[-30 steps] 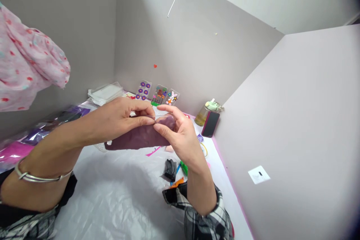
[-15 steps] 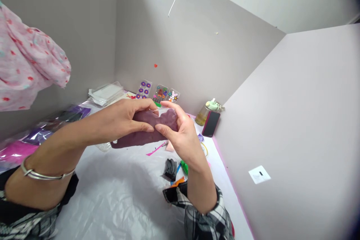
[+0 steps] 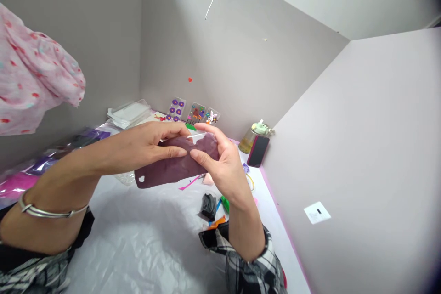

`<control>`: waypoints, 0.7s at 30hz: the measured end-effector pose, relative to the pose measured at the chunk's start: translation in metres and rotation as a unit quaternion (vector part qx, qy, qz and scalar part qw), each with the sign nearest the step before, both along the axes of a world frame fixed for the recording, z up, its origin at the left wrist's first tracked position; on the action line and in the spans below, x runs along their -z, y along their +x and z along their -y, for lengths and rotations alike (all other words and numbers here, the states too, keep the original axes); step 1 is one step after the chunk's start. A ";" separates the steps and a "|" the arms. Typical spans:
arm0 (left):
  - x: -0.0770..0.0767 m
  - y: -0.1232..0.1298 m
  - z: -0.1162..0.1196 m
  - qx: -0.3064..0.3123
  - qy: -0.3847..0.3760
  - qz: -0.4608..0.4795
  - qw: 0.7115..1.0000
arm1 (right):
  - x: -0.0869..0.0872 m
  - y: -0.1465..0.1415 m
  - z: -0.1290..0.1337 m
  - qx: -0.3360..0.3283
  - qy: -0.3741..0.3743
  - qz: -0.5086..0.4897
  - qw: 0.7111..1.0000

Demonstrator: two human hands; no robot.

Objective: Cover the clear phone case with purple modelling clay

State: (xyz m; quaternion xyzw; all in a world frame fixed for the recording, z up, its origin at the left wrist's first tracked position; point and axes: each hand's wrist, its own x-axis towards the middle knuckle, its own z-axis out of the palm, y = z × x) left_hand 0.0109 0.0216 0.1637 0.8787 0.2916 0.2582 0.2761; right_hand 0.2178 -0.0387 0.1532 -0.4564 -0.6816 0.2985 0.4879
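Above the table I hold a clear phone case coated with dull purple clay [image 3: 168, 172]. A bare clear patch shows along its upper edge, and a small hole sits at its lower left corner. My left hand [image 3: 151, 143] grips the upper left side, thumb lying on the clay face and fingers behind the edge. My right hand [image 3: 220, 161] clasps the right end, its thumb pressed on the clay near the left thumb. The fingers behind the case are partly hidden.
Decorated clear cases [image 3: 176, 109] lean on the back wall. At right stand a bottle [image 3: 246, 141] and a phone [image 3: 258, 151]. A black packet [image 3: 208, 206] and an orange piece [image 3: 217, 223] lie near my right forearm. Plastic bags [image 3: 20, 183] lie left, below a pink cloth [image 3: 37, 73].
The case has tilted so more of its purple face and the corner hole show. Its lower edge sits slightly lower. Both hands keep their grip, with the left thumb shifted slightly up.
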 end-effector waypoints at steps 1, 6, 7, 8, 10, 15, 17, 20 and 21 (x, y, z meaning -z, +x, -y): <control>0.000 0.000 0.000 -0.005 0.004 0.001 1.000 | 0.000 0.000 -0.001 0.000 -0.004 -0.001 1.000; 0.002 0.002 -0.001 -0.006 0.005 0.006 1.000 | 0.002 -0.002 -0.003 0.010 0.006 -0.009 1.000; 0.002 0.002 -0.001 -0.001 0.002 0.004 1.000 | 0.002 -0.002 -0.002 0.012 0.014 -0.009 1.000; 0.002 0.002 0.000 0.005 -0.002 0.000 1.000 | 0.002 -0.003 -0.002 0.015 0.020 -0.009 1.000; 0.003 0.001 0.000 0.019 -0.008 -0.014 1.000 | 0.002 -0.003 -0.002 0.019 0.026 -0.006 0.999; 0.002 0.001 0.000 0.021 0.008 -0.022 1.000 | 0.002 -0.001 -0.002 0.015 0.017 0.001 1.000; 0.002 0.001 0.000 0.007 0.022 -0.018 1.000 | 0.003 -0.002 -0.003 0.013 0.008 0.001 1.000; 0.002 0.002 -0.001 0.013 0.027 -0.019 0.999 | 0.005 -0.003 -0.004 0.019 0.009 -0.024 0.999; 0.003 0.002 -0.001 0.021 0.020 -0.023 0.999 | 0.005 -0.004 -0.004 0.019 0.011 -0.038 0.999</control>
